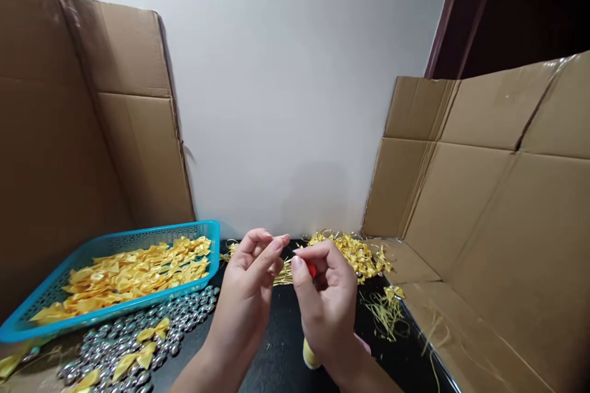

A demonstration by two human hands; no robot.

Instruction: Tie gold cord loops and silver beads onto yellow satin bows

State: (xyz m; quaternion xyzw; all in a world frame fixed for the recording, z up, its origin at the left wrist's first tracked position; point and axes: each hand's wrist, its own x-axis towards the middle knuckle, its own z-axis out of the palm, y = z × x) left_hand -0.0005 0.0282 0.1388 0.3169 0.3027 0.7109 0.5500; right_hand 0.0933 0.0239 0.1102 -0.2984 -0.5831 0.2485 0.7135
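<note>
- Hands are up in the middle, over a black table (276,344). They are near each other, perhaps so the person can see small things well.
- The left hand (251,276) has its thumb and first finger pinched narrow. No one can tell if something thin is between the tips.
- The right hand (329,288) is narrow too, with its other fingers curled in. A small red thing (312,269) peeks out behind the thumb. It looks tucked in there, maybe so it won't drop.
- A blue basket (215,245) sits on the left, full of yellow bows (138,273). Its sides likely keep the bows from spilling.
- Silver beads (188,313) lie flat in front of the basket, perhaps spread out so they are easy to pick. A few loose bows (133,361) lie on top of them.
- Gold strings (283,272) lie behind the hands, seen through the gap. To their right is a gold heap (364,258) of shiny bits, maybe kept apart from the basket so things don't mix.
- Cardboard stands on the left (138,147) and right (498,196), like little walls, perhaps to stop bits from rolling off.
</note>
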